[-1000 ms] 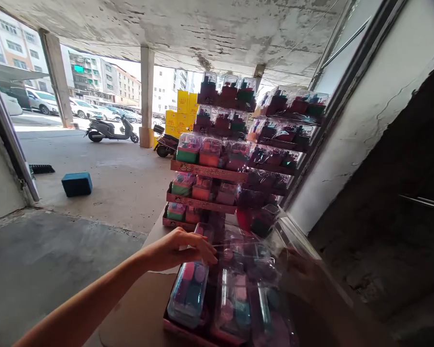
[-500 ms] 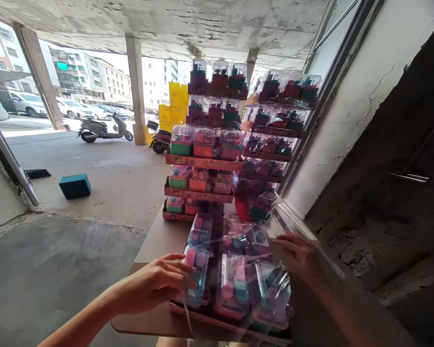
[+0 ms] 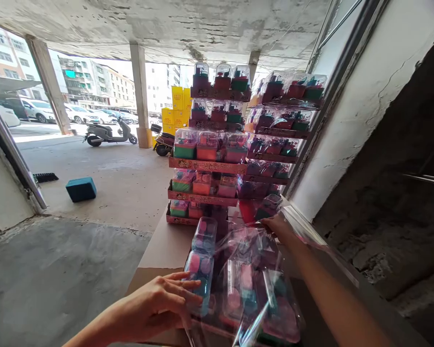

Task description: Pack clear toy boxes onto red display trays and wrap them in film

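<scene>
In front of me lies a tray (image 3: 217, 324) of several clear-lidded toy boxes with pink, teal and green parts inside. Loose clear plastic film (image 3: 255, 238) covers much of its middle and right side. My left hand (image 3: 166, 296) is at the tray's left side, fingers stretched and apart over the near-left toy box (image 3: 198, 270). Film hangs by its thumb. My right hand (image 3: 278, 227) reaches to the far right corner of the tray, its fingers closed at the film's far edge. Its fingertips are partly hidden.
Behind the tray stand two tall stacks of similar trays, left (image 3: 208, 166) and right (image 3: 275, 130). More clear film (image 3: 311, 231) lies along the table's right side by the wall (image 3: 347, 159). A blue block (image 3: 81, 189) sits on the floor, with scooters (image 3: 110, 132) and yellow boxes (image 3: 177, 108) beyond.
My right hand has moved forward and left, from beside the tray to its far right corner. The film over the boxes has shifted and bunched. My left hand stays by the near-left box.
</scene>
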Demonstrator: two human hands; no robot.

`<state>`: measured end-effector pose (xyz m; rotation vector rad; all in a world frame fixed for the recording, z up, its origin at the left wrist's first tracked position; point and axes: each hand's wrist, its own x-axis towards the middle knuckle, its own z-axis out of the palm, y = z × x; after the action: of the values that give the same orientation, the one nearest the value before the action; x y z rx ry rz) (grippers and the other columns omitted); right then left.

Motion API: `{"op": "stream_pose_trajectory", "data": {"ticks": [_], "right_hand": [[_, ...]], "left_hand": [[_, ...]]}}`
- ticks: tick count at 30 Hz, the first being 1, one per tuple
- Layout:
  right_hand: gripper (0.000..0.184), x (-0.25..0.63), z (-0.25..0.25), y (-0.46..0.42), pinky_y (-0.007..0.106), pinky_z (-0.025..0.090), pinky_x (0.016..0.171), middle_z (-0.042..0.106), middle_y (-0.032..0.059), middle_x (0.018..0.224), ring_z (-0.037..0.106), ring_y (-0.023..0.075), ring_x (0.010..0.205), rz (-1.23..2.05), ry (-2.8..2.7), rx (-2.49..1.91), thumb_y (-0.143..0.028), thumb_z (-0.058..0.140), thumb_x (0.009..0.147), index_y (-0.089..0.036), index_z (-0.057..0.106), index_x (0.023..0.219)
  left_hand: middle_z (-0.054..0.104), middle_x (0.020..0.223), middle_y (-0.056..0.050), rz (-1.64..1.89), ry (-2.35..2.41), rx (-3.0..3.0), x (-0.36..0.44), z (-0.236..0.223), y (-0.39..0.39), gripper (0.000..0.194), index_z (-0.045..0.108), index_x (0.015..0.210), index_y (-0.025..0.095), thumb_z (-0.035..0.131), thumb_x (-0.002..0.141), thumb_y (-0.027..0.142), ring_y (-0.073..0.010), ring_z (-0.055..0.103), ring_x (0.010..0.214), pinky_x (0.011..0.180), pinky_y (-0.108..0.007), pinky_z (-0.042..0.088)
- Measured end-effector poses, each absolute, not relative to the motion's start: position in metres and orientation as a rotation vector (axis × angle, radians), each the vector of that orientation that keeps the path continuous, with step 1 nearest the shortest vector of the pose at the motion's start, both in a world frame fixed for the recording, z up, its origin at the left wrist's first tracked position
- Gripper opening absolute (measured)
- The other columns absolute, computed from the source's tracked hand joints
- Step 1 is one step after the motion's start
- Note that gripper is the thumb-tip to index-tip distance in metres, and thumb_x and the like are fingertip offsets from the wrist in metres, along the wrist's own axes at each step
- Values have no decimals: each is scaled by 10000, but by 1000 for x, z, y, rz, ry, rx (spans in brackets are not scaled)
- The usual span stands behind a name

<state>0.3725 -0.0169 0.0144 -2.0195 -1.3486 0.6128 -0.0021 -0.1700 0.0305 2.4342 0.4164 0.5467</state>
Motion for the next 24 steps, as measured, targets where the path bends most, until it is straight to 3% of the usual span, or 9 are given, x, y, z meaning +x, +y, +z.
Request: {"op": "stream_pose_trajectory", "data": {"ticks": [3, 6, 8, 9, 11, 13, 17, 21, 24], "right_hand": [[331, 378, 5, -20, 212, 386, 437, 418, -82, 428, 416, 65, 389, 641, -1310, -2047, -321, 582, 832, -168, 490, 554], [254, 381, 8, -31, 280, 444, 498, 475, -29, 454, 512, 135, 474, 553, -1339, -2019, -243, 591, 758, -190, 498, 528], [78, 378, 18, -41, 338, 487, 641, 611, 36, 651, 603, 203, 685, 430, -1368, -1958, -222, 580, 716, -192, 586, 644], [78, 375, 25, -48, 353, 486, 732, 652, 57, 814, 611, 223, 825, 375, -1409, -1900, -236, 574, 714, -198, 627, 758], [270, 365, 40, -64, 358, 443, 880, 623, 64, 1113, 557, 235, 1053, 359, -1628, -1714, -309, 555, 750, -232, 641, 994], [368, 353, 54, -80, 368, 397, 953, 586, 56, 1225, 515, 245, 1140, 472, -1963, -1510, -414, 516, 802, -265, 624, 1121], [497, 337, 72, -97, 431, 355, 976, 668, 84, 1087, 542, 297, 1083, 601, -2288, -1428, -608, 491, 783, -253, 677, 1077], [690, 353, 74, -103, 404, 423, 845, 663, 102, 769, 587, 245, 781, 714, -2245, -1438, -759, 338, 765, -187, 721, 710], [736, 375, 65, -116, 373, 440, 768, 600, 86, 678, 566, 221, 705, 802, -2119, -1464, -762, 271, 782, -191, 692, 585]], "left_hand": [[719, 1024, -23, 557, 423, 2459, 1, 36, -175, 219, 666, 936, 264, 447, 926, 263, -178, 624, 1087, 1133, -338, 299], [721, 1011, -11, 514, 417, 2483, 7, 45, -179, 206, 663, 926, 274, 459, 922, 247, -161, 642, 1045, 1139, -332, 290], [712, 1052, -2, 508, 409, 2499, 8, 48, -179, 185, 662, 925, 277, 481, 914, 241, -153, 628, 1072, 1139, -315, 291], [702, 1084, 3, 516, 412, 2508, 8, 49, -179, 173, 661, 928, 276, 493, 909, 240, -151, 615, 1096, 1136, -301, 294], [675, 1153, 8, 540, 436, 2530, 7, 46, -179, 154, 662, 932, 273, 516, 899, 235, -152, 583, 1147, 1129, -281, 305], [654, 1196, 6, 573, 449, 2548, 5, 42, -178, 145, 663, 938, 276, 534, 888, 233, -163, 560, 1179, 1115, -281, 332], [637, 1226, -16, 606, 433, 2552, 1, 34, -177, 162, 662, 968, 283, 528, 888, 238, -186, 528, 1216, 1095, -314, 368], [631, 1234, -32, 546, 439, 2524, 0, 32, -175, 184, 662, 996, 277, 503, 903, 264, -199, 498, 1248, 1100, -343, 359], [642, 1217, -39, 548, 419, 2486, 0, 32, -175, 200, 665, 996, 276, 483, 913, 272, -206, 496, 1251, 1102, -355, 355]]}}
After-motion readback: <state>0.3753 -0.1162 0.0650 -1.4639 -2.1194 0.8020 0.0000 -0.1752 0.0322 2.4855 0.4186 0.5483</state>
